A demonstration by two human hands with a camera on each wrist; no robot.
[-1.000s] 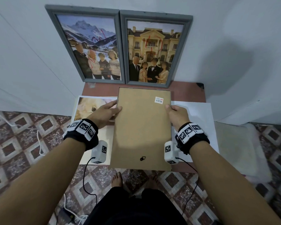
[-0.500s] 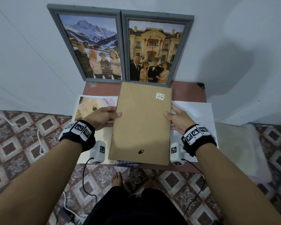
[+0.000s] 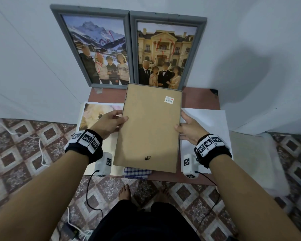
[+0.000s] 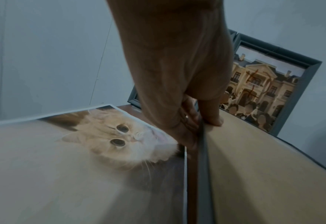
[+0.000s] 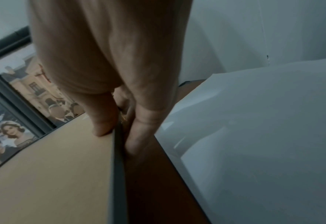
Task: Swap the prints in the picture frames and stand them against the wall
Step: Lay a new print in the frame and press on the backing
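Note:
I hold a picture frame (image 3: 149,127) face down, its brown backing board up, lifted off the table and tilted. My left hand (image 3: 111,121) grips its left edge, thumb on the board and fingers beneath. My right hand (image 3: 188,126) grips the right edge the same way. The wrist views show each thumb on the frame (image 4: 254,159) (image 5: 49,166) and fingers under its grey rim. A cat print (image 3: 97,113) (image 4: 108,136) lies face up at the left. A white sheet (image 3: 207,122) (image 5: 263,128) lies at the right. Two grey frames, a mountain one (image 3: 96,49) and a mansion one (image 3: 165,54) (image 4: 263,91), lean on the wall.
The small reddish-brown table (image 3: 200,100) stands against a white wall (image 3: 24,58). A blue checked cloth (image 3: 137,172) shows under the held frame's near edge. A pale cushion (image 3: 254,159) lies on the patterned floor at the right, and a white cable (image 3: 24,136) at the left.
Both hands have raised the frame off the table and carried it toward the wall; its far edge now overlaps the bottom of the leaning frames, and the checked cloth has come into view.

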